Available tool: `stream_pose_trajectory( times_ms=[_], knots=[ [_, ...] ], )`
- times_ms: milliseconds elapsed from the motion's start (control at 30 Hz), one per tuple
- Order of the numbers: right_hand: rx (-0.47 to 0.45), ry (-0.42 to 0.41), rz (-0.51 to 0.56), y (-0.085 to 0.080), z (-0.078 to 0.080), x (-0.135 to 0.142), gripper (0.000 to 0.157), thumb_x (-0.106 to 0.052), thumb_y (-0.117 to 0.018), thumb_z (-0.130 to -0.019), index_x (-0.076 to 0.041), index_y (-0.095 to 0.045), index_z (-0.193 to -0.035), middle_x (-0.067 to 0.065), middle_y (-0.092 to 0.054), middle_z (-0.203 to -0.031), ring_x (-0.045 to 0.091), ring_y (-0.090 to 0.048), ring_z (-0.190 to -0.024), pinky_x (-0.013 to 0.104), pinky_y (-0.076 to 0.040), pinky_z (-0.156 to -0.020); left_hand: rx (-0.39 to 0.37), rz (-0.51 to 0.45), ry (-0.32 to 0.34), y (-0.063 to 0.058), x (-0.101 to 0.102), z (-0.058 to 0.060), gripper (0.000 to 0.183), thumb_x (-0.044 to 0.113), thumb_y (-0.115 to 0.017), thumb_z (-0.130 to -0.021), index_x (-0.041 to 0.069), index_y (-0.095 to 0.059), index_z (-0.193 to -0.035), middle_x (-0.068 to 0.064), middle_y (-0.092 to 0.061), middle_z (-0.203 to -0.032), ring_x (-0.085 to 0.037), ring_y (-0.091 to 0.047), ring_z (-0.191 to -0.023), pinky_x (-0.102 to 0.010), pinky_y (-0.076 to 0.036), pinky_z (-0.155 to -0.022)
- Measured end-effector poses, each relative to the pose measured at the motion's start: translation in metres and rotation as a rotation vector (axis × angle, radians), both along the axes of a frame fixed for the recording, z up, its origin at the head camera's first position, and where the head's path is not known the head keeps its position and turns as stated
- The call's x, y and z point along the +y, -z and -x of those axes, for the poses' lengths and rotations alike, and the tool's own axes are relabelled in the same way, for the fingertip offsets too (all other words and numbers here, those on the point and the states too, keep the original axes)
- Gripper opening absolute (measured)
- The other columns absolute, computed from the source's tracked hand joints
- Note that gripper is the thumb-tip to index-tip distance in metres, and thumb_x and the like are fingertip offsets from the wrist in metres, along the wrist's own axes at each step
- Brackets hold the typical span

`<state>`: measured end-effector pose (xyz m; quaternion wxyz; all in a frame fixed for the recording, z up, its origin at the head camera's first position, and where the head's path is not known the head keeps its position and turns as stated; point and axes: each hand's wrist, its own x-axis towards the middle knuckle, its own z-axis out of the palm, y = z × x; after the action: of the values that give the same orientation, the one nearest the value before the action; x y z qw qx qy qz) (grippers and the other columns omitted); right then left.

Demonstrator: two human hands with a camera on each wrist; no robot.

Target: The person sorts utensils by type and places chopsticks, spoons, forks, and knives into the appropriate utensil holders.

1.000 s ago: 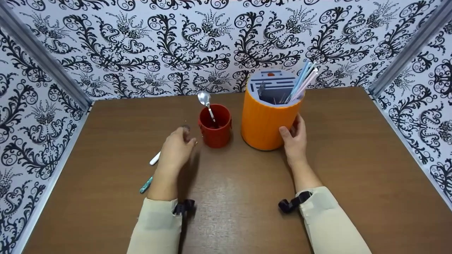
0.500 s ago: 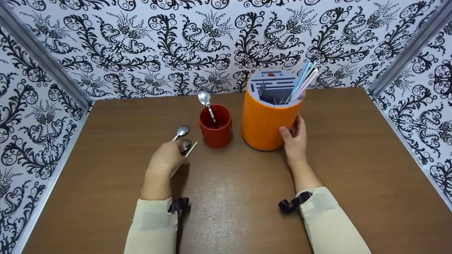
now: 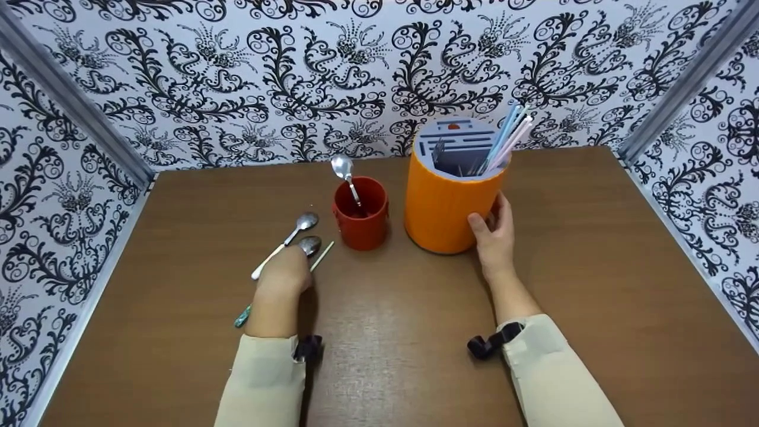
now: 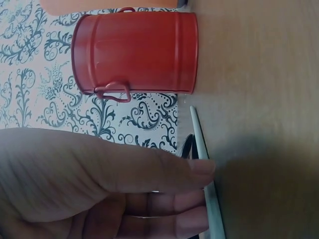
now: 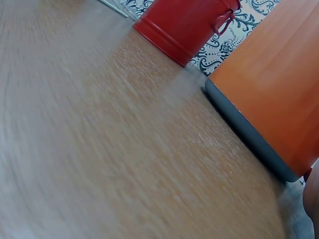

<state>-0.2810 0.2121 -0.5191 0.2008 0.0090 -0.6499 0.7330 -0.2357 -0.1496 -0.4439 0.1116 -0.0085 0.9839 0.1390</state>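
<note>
My left hand (image 3: 283, 277) is low over the table, left of the red pot (image 3: 360, 228). In the left wrist view its thumb and fingers pinch a pale green chopstick (image 4: 214, 211), whose thin end points toward the pot. Beside this hand lie a spoon with a white handle (image 3: 267, 263) and another spoon (image 3: 310, 244), partly hidden under the hand, with a teal handle end (image 3: 243, 316) showing. My right hand (image 3: 497, 237) grips the orange utensil holder (image 3: 445, 207) at its lower right side, thumb in front, other fingers behind.
A metal spoon (image 3: 343, 167) leans in the red pot. Blue and pink chopsticks (image 3: 509, 139) and several forks stand in the holder, which has a slotted grey top (image 3: 456, 127). Patterned panels (image 3: 249, 89) wall the wooden table (image 3: 391, 344) at the back and sides.
My left hand first drew back toward me from the far spoon, uncovering both spoon bowls, then lowered over the pale green chopstick and shifted it slightly. My right hand and the holder stay put.
</note>
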Motion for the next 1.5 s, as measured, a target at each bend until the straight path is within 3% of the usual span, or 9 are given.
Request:
stream_pose_trajectory(
  times_ms=[233, 533, 867, 1000, 1167, 1367, 1500],
  knots=[
    [-0.031, -0.003, -0.014, 0.000, -0.002, 0.000, 0.102, -0.062, -0.079, -0.081, -0.016, -0.034, -0.161, 0.004, -0.041, -0.162, 0.022, -0.041, -0.145, 0.043, -0.029, -0.129, 0.030, 0.020, 0.037, 0.004, 0.002, -0.001, 0.012, -0.005, -0.059, -0.090, -0.001, -0.067, -0.082, -0.024, -0.074, -0.101, -0.039, -0.072, -0.095, -0.052, -0.060, -0.085],
    [-0.003, -0.004, -0.016, 0.000, -0.001, 0.000, 0.107, -0.064, -0.080, -0.078, -0.013, -0.034, -0.161, 0.007, -0.042, -0.161, 0.023, -0.042, -0.144, 0.046, -0.029, -0.129, 0.069, -0.010, 0.051, 0.006, 0.003, -0.002, 0.007, -0.004, -0.062, -0.088, 0.001, -0.065, -0.092, -0.024, -0.074, -0.099, -0.041, -0.072, -0.096, -0.054, -0.059, -0.083],
    [0.007, -0.008, 0.015, 0.001, 0.000, 0.000, 0.112, -0.063, -0.083, -0.076, -0.009, -0.034, -0.161, 0.010, -0.041, -0.161, 0.023, -0.043, -0.143, 0.040, -0.033, -0.127, -0.026, 0.037, 0.065, 0.008, 0.003, 0.003, 0.010, -0.004, -0.070, -0.081, 0.003, -0.064, -0.078, -0.019, -0.073, -0.097, -0.032, -0.069, -0.089, -0.049, -0.060, -0.082],
    [0.015, -0.021, 0.039, 0.000, 0.001, -0.001, 0.113, -0.062, -0.085, -0.075, -0.008, -0.034, -0.160, 0.011, -0.041, -0.161, 0.021, -0.043, -0.142, 0.036, -0.035, -0.124, -0.049, 0.011, 0.064, 0.008, 0.002, 0.004, 0.010, -0.001, -0.072, -0.079, 0.005, -0.064, -0.081, -0.017, -0.072, -0.099, -0.028, -0.065, -0.089, -0.047, -0.059, -0.084],
    [0.014, -0.015, 0.026, 0.000, 0.000, -0.001, 0.113, -0.063, -0.084, -0.076, -0.009, -0.033, -0.161, 0.010, -0.040, -0.162, 0.021, -0.042, -0.143, 0.041, -0.031, -0.127, -0.051, -0.043, 0.051, 0.008, 0.001, 0.005, 0.016, 0.006, -0.077, -0.077, 0.004, -0.066, -0.090, -0.013, -0.070, -0.096, -0.027, -0.062, -0.086, -0.047, -0.058, -0.084],
    [0.000, -0.010, 0.010, -0.001, -0.001, -0.001, 0.110, -0.063, -0.082, -0.077, -0.012, -0.033, -0.161, 0.008, -0.040, -0.162, 0.022, -0.042, -0.144, 0.044, -0.029, -0.129, -0.061, -0.092, 0.054, 0.005, 0.002, 0.007, 0.016, 0.015, -0.076, -0.080, 0.004, -0.067, -0.085, -0.010, -0.066, -0.089, -0.025, -0.056, -0.076, -0.045, -0.056, -0.076],
    [0.004, -0.008, 0.006, -0.001, -0.001, -0.001, 0.111, -0.064, -0.083, -0.076, -0.012, -0.034, -0.161, 0.008, -0.041, -0.162, 0.022, -0.042, -0.144, 0.046, -0.028, -0.129, -0.033, -0.133, 0.064, 0.003, 0.004, 0.008, 0.018, 0.015, -0.073, -0.080, 0.004, -0.065, -0.091, -0.009, -0.062, -0.086, -0.025, -0.054, -0.073, -0.042, -0.053, -0.070]
  ],
)
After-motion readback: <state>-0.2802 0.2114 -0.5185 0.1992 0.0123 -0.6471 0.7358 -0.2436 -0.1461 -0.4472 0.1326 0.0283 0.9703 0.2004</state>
